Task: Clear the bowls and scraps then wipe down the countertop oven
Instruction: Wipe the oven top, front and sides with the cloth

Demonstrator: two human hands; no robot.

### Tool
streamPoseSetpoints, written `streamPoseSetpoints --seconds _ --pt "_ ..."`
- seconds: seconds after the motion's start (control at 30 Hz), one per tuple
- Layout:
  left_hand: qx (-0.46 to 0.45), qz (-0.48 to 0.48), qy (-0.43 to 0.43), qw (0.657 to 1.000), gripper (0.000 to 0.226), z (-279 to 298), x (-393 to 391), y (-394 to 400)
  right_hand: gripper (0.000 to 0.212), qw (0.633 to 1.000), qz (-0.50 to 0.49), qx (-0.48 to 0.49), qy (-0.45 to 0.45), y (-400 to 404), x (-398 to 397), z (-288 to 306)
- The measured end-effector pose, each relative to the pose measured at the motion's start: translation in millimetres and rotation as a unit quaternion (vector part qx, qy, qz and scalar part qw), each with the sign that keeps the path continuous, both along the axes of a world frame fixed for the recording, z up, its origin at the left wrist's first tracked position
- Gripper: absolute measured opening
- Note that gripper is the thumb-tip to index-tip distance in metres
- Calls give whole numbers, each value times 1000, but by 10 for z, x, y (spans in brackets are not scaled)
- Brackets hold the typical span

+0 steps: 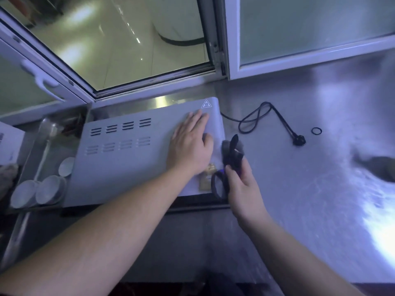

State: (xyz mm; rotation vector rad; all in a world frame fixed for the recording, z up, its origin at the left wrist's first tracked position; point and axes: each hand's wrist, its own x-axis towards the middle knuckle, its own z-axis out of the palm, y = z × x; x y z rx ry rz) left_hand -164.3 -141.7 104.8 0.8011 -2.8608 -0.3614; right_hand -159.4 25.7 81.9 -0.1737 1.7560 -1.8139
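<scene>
The grey countertop oven (128, 159) stands on the steel counter, its vented top facing me. My left hand (190, 144) lies flat, fingers straight, on the right part of the oven's top. My right hand (241, 184) grips a dark rag (232, 151) against the oven's right edge, and a dark loop (217, 186) hangs from it; the blur hides its exact shape. Several small white bowls (50, 189) lie in a steel tray (27, 165) left of the oven.
The oven's black power cord (254, 118) lies unplugged on the steel counter (299, 189), with its plug (299, 141) beside a small black ring (316, 131). A long ladle (46, 133) rests in the tray. A dark lump (382, 167) sits far right. An open window (128, 50) is behind.
</scene>
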Motion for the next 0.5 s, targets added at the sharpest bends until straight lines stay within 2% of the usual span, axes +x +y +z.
streamPoseSetpoints --seconds 0.13,0.3,0.5 --pt "13 -7 3 1000 55 -9 -2 -42 52 993 41 31 111 -145 -190 -34" --pt "32 -11 11 999 53 -3 -4 -74 52 982 63 60 166 -475 -589 -85" --pt "89 19 82 993 53 -9 5 -88 51 939 94 135 301 -726 -945 12"
